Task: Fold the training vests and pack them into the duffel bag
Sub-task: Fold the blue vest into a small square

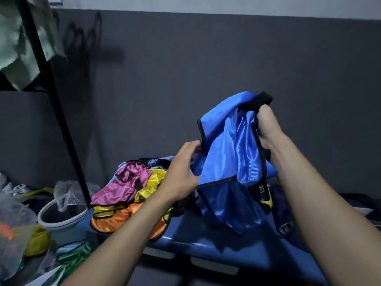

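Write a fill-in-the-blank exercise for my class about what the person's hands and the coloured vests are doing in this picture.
1. Both hands hold up a shiny ____ training vest with black trim.
2. The right hand grips the vest near its ____ edge.
3. On the blue bench, a pink satin vest lies on top of a ____ vest and an orange vest.
4. The left hand holds the vest's ____ side.

Missing words: blue; top; yellow; left

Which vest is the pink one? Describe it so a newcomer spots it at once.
Start at the blue bench against the dark wall. On its left end lies a heap of vests; the pink vest is crumpled on top. The yellow vest and orange vest lie beside and under it.
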`<action>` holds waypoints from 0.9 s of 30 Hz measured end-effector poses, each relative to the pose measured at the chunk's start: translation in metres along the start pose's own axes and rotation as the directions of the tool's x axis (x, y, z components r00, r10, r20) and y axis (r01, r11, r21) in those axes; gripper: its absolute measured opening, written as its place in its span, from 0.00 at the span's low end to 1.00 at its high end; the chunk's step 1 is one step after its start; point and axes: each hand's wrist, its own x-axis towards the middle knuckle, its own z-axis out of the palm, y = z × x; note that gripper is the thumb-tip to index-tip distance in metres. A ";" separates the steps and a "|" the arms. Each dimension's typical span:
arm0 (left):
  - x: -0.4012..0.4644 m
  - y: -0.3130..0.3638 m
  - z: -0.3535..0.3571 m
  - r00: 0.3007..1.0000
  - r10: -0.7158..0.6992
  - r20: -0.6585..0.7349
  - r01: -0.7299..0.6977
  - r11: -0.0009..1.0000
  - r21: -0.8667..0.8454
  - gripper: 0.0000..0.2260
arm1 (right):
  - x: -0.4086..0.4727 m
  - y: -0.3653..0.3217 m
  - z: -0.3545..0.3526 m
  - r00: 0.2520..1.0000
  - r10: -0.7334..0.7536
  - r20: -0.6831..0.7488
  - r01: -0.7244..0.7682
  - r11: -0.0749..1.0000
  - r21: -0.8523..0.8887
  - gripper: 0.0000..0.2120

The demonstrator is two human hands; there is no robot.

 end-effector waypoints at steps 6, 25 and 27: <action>0.025 0.015 0.029 0.996 -0.072 -0.046 0.077 0.989 0.129 0.18 | -0.005 0.021 -0.021 0.988 0.132 0.077 -0.135 0.990 0.040 0.13; 0.054 0.028 -0.033 0.981 -0.128 0.145 0.077 0.946 0.316 0.14 | -0.012 0.027 -0.037 0.995 0.088 -0.041 -0.091 0.992 -0.087 0.05; 0.041 0.028 -0.009 0.932 -0.226 0.285 0.117 0.927 0.355 0.18 | -0.014 0.025 -0.020 0.993 0.115 0.019 -0.114 0.992 -0.045 0.08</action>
